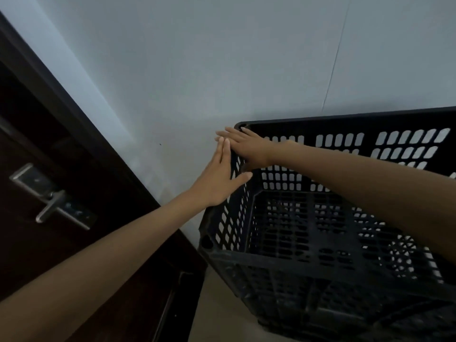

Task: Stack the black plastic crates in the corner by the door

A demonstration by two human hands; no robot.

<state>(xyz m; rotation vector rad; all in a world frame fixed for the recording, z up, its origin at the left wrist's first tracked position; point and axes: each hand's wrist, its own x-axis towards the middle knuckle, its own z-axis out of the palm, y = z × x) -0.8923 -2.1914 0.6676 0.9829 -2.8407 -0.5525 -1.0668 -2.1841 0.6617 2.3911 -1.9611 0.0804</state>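
Observation:
A black perforated plastic crate (pixel 308 230) stands against the white wall, its open top facing me, and it sits on another black crate (pixel 320 314) below. My left hand (pixel 219 178) lies flat with straight fingers against the outside of the crate's left rim, thumb over the edge. My right hand (pixel 244 146) reaches across the crate and rests with straight fingers on the far left corner of the rim, just above the left hand. Neither hand curls round the crate.
A dark wooden door (pixel 49 193) with a metal lever handle (pixel 53 201) fills the left side. The white wall (pixel 222 70) runs behind the crates. A strip of pale floor (pixel 222 312) shows between the door frame and the crates.

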